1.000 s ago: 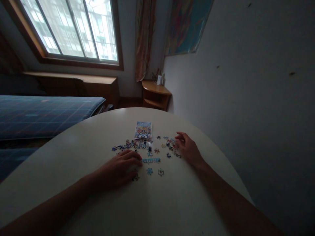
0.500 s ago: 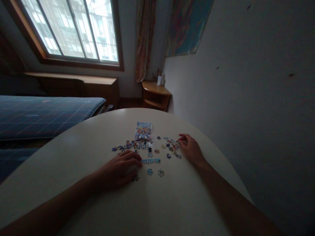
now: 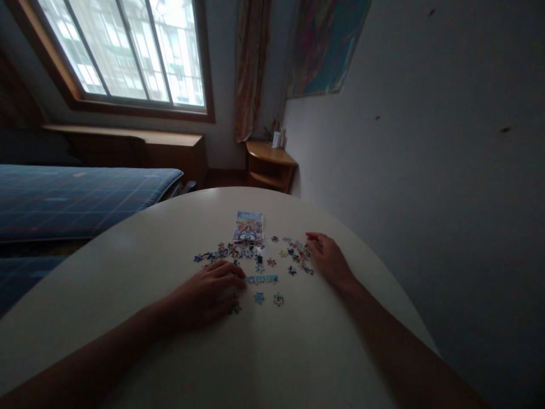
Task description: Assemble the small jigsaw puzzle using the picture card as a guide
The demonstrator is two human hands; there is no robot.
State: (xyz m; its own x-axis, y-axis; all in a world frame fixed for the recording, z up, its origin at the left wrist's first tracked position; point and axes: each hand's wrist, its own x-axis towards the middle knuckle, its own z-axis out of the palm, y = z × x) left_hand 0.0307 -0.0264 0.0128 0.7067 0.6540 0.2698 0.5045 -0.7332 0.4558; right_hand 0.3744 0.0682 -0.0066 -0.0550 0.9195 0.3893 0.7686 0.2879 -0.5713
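Observation:
My left hand (image 3: 213, 291) rests on the table with its fingers loosely bent and apart from the thumb. Its fingertips reach the left end of a joined strip of jigsaw pieces (image 3: 261, 279), and part of a loose piece (image 3: 234, 307) shows by the thumb. At the right edge of a pile of jigsaw pieces (image 3: 300, 253) is my right hand (image 3: 328, 258), its fingers stretched out and nothing visible in them. Single pieces, one light blue (image 3: 259, 297) and one pale (image 3: 278, 299), lie below the strip.
A wider heap of pieces (image 3: 230, 250) spreads in front of a printed picture sheet (image 3: 248, 226) on the round white table (image 3: 281, 352). The wall (image 3: 409, 187) runs along the right. A checked mattress (image 3: 85, 199) stands left, and a corner shelf (image 3: 270, 152) behind.
My right hand has shifted slightly to the left, its fingers now over the pile's upper right edge. My left hand stays in place.

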